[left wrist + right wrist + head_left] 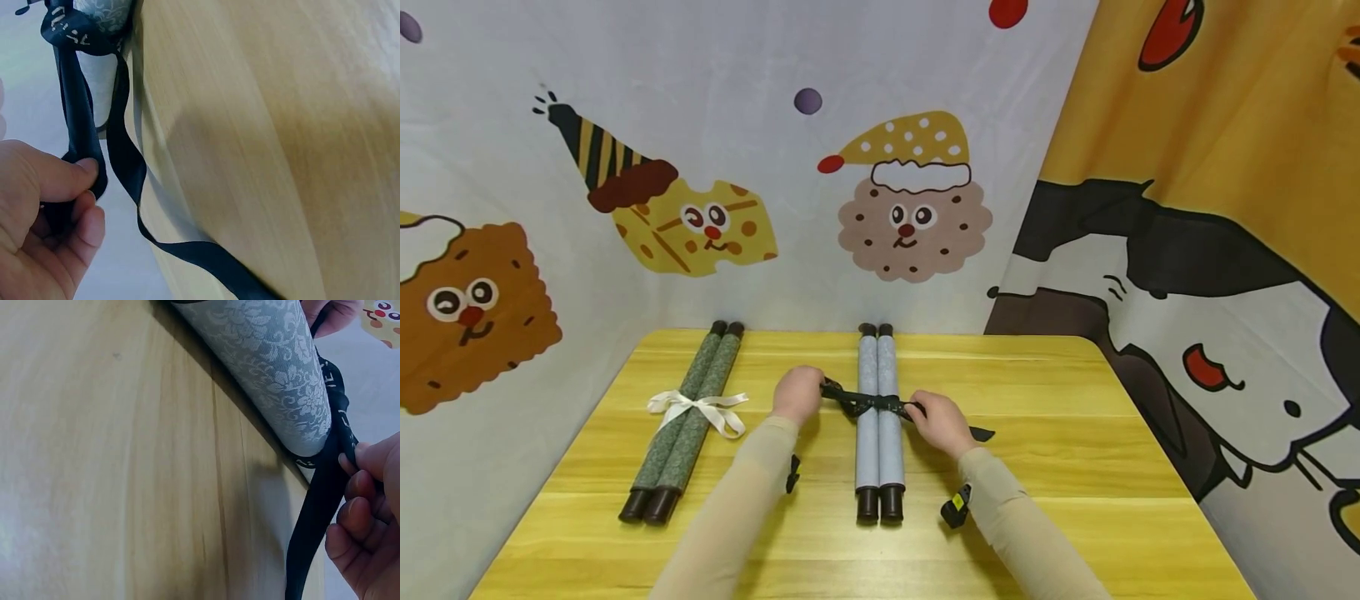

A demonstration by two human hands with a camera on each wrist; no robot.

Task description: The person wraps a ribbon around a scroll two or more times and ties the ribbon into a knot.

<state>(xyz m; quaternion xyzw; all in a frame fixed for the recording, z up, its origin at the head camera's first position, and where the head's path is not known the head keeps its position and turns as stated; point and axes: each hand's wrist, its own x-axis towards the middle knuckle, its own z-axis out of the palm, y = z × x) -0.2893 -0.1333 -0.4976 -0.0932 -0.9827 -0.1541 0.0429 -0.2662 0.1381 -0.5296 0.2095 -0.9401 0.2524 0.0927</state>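
Note:
A pair of pale blue patterned scrolls (868,450) with dark end knobs lies side by side on the table. Round their middle runs a black ribbon (878,402) with light lettering, knotted on top. My left hand (797,395) pinches a doubled length of the ribbon between thumb and fingers, left of the scrolls; a loose tail (128,165) hangs beside it in the left wrist view. On the other side my right hand (942,422) pinches the ribbon close to the knot, and another tail (315,515) trails down past the fingers.
To the left lie two green scrolls (677,446) tied with a white ribbon (696,406) in a bow. The yellow wood-grain table (1037,517) ends at the back against a printed cloth (805,200). A second patterned curtain (1217,275) hangs on the right.

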